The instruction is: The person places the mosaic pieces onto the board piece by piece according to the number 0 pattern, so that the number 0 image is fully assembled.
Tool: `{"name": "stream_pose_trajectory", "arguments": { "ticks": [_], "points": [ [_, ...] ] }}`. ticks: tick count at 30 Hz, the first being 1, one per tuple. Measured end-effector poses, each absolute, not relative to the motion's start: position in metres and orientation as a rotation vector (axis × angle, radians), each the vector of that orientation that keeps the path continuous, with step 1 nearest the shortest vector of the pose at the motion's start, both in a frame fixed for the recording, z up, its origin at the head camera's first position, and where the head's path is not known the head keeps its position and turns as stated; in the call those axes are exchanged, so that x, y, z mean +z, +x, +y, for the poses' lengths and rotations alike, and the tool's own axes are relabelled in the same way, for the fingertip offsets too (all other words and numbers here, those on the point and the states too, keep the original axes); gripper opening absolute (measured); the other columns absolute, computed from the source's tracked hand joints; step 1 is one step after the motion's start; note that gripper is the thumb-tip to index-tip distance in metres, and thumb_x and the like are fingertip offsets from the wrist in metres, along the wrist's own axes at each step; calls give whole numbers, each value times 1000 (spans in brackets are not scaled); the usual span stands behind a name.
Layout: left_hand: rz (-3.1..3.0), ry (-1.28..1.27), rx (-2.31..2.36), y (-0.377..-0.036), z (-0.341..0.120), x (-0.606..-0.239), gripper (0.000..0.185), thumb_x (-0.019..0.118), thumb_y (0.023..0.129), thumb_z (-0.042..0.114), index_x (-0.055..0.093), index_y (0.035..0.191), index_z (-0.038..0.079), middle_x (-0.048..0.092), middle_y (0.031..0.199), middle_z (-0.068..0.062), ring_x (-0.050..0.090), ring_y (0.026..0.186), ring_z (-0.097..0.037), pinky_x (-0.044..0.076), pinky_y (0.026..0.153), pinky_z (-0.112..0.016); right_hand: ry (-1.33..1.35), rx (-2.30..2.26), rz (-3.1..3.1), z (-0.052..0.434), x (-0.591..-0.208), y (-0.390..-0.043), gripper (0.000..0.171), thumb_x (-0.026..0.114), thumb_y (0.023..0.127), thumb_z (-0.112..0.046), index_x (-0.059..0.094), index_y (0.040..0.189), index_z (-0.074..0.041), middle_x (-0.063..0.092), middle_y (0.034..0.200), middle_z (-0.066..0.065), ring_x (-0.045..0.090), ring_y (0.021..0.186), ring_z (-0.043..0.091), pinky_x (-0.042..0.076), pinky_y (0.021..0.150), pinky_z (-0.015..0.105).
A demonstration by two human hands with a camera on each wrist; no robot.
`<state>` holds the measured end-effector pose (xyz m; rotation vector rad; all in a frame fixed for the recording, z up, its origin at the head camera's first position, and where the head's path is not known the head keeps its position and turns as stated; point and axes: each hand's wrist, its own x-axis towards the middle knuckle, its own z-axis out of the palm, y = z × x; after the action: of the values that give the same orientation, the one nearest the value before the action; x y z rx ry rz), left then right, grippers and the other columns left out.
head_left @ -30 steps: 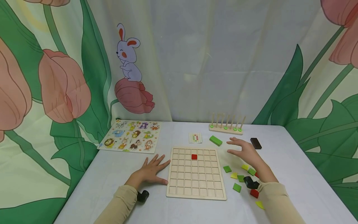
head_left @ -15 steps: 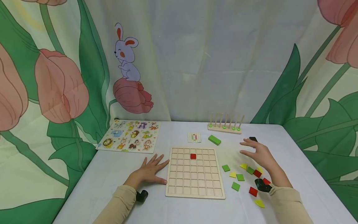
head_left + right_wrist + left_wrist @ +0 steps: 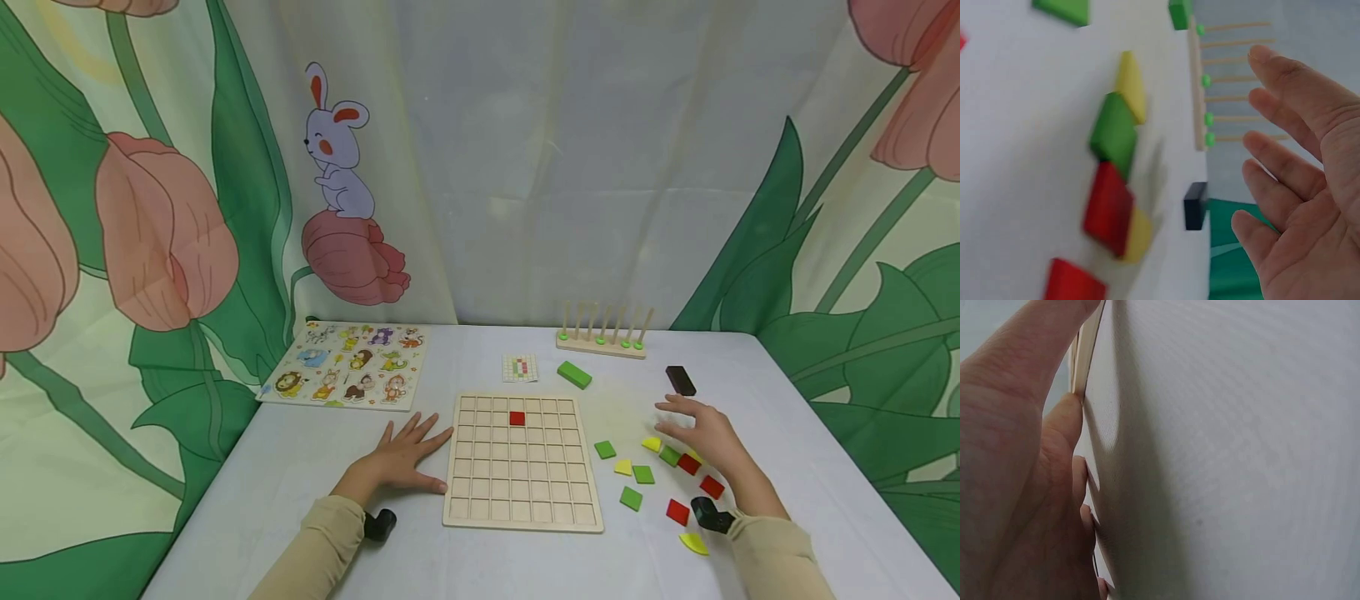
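Grid board (image 3: 522, 463) taken as landmark; it lies flat on the table (image 3: 300, 450).

Left hand (image 3: 405, 458): flat on the table, fingers straight and spread, fingertips touching the board's left edge; holds nothing. Left wrist view confirms the palm is down against the cloth beside the board edge.

Right hand (image 3: 708, 440): hovers right of the board above the loose tiles, fingers extended and apart, holding nothing.

On the board: 1 red tile (image 3: 517, 418), second row from the far edge, near the middle column.

Loose tiles right of the board, head view count:
- green squares: 4, e.g. (image 3: 631, 498)
- red squares: 3, e.g. (image 3: 677, 512)
- yellow pieces: at least 3, e.g. (image 3: 693, 543); one more partly hidden under the hand, uncertain.

Beyond the board's far edge: 1 pattern card (image 3: 521, 367), 1 green block (image 3: 574, 374), 1 dark block (image 3: 680, 380), 1 peg rack (image 3: 602, 342). Far left of the board: 1 animal puzzle (image 3: 347, 365).
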<state>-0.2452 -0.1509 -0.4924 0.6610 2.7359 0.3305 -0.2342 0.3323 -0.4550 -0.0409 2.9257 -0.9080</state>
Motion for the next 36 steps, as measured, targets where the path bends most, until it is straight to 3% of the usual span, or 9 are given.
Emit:
{"name": "stream_pose_trajectory", "arguments": {
  "ticks": [4, 6, 8, 11, 14, 15, 36],
  "points": [
    [2741, 661, 329, -245, -151, -493, 92, 62, 73, 69, 25, 149, 34, 12, 161, -2, 4, 148, -34, 3, 113, -67, -19, -918, 2879, 336, -468, -232, 54, 67, 86, -34, 56, 130, -5, 36, 145, 28, 26, 132, 53, 39, 96, 66],
    [2742, 664, 327, -246, -152, -494, 92, 62, 73, 70, 25, 149, 34, 11, 161, -2, 4, 148, -34, 3, 113, -66, -11, -928, 2861, 338, -475, -232, 55, 67, 85, -35, 56, 129, -4, 35, 145, 29, 26, 132, 53, 50, 88, 56],
    [2741, 666, 328, -246, -152, -495, 92, 62, 73, 70, 25, 149, 34, 11, 161, -2, 4, 148, -34, 3, 113, -66, -8, -928, 2855, 338, -480, -231, 55, 68, 84, -36, 58, 128, -4, 37, 145, 28, 27, 132, 53, 54, 81, 51],
    [2740, 669, 331, -246, -152, -496, 92, 62, 73, 70, 25, 149, 34, 11, 161, -2, 3, 148, -34, 3, 113, -66, -30, -933, 2853, 338, -486, -231, 54, 69, 84, -36, 60, 125, -4, 39, 144, 28, 27, 133, 52, 47, 92, 57],
    [2739, 670, 332, -246, -153, -496, 93, 61, 72, 71, 25, 149, 34, 11, 161, -2, 4, 148, -34, 3, 113, -67, -59, -919, 2867, 338, -489, -231, 50, 70, 83, -34, 62, 123, -4, 42, 142, 28, 27, 134, 52, 28, 103, 68],
    [2739, 671, 332, -246, -153, -496, 93, 61, 72, 71, 25, 149, 34, 12, 161, -2, 4, 148, -34, 3, 113, -67, -63, -920, 2866, 337, -489, -231, 49, 70, 83, -33, 63, 122, -4, 42, 142, 28, 27, 134, 51, 26, 104, 68],
    [2745, 677, 330, -247, -152, -498, 92, 61, 72, 71, 25, 149, 34, 11, 161, -1, 3, 148, -34, 3, 113, -67, -81, -880, 2920, 336, -492, -231, 36, 73, 80, -27, 70, 109, -4, 46, 139, 27, 30, 134, 49, 27, 105, 65]
  ]
}}
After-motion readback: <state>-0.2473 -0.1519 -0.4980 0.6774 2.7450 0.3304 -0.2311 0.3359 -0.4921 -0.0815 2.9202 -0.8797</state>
